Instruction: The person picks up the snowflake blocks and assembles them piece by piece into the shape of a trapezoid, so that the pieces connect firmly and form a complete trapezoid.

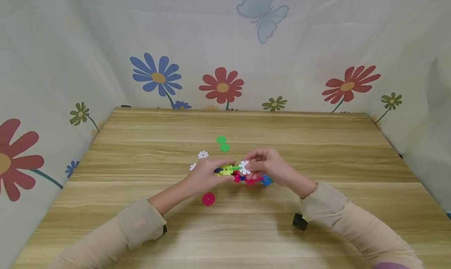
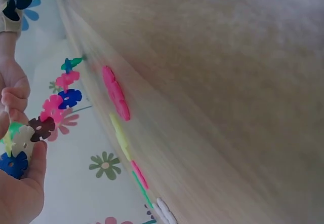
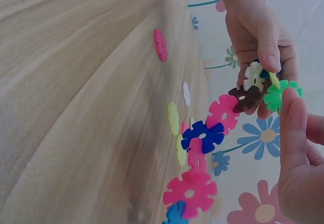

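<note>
My left hand (image 1: pixel 208 173) grips one end of a chain of notched plastic snowflake discs, with a yellow disc (image 1: pixel 226 170) between its thumb and fingers. In the right wrist view a dark blue disc, a white disc (image 3: pixel 253 77) and a brown disc (image 3: pixel 246 98) lie against that hand. The chain runs on through a pink disc (image 3: pixel 223 113) and a blue disc (image 3: pixel 203 135) to more pink and light blue ones, hanging over the table. A green disc (image 3: pixel 276 96) sticks out toward my right hand (image 1: pixel 269 166). The right thumb and fingers pinch a white snowflake disc (image 1: pixel 244 167) at the green one's edge.
Loose discs lie on the wooden table (image 1: pixel 141 139): two green discs (image 1: pixel 224 147) beyond the hands, white discs (image 1: pixel 203 154) by the left hand, and a pink-red disc (image 1: pixel 208 199) nearer me. A small black block (image 1: pixel 300 222) shows under the right cuff. A flower-printed cloth (image 1: pixel 190 34) surrounds the table.
</note>
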Demonstrator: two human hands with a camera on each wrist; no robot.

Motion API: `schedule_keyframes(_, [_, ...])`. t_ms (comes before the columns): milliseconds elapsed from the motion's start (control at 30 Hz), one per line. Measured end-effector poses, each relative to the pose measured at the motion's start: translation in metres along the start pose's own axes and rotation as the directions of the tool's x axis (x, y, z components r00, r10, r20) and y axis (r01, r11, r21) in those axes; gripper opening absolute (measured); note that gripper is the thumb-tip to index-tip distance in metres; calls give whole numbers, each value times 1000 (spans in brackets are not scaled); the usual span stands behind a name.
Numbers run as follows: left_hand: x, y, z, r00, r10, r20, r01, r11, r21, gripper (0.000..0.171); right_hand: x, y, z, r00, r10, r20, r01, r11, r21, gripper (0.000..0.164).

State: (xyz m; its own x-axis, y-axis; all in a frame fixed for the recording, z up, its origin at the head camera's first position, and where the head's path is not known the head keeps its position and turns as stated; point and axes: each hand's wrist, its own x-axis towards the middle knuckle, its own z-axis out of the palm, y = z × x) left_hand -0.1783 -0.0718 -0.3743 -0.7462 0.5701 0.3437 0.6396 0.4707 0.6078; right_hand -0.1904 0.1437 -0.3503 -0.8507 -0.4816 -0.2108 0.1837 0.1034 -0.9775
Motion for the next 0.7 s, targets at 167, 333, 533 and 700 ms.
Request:
schedule_keyframes(167, [1, -3, 3, 999, 33, 11, -34, 997, 66, 37, 2, -3, 1, 1000, 6, 19, -6, 999, -40, 30])
schedule_keyframes(333, [3, -8, 7, 1000, 3, -23, -2, 1000, 29, 30, 8, -4, 1, 1000, 12, 3, -12, 999, -33, 33])
schedule_keyframes(533, [8, -20, 3, 991, -131, -35, 130, 990, -46, 23, 13, -1, -1, 999, 20, -47, -20, 1000, 9, 35])
schedule_keyframes(700, [11, -33, -6, 975, -223, -7, 221, 969, -109, 25, 13, 4, 3, 999, 11, -30, -13, 998, -55, 35])
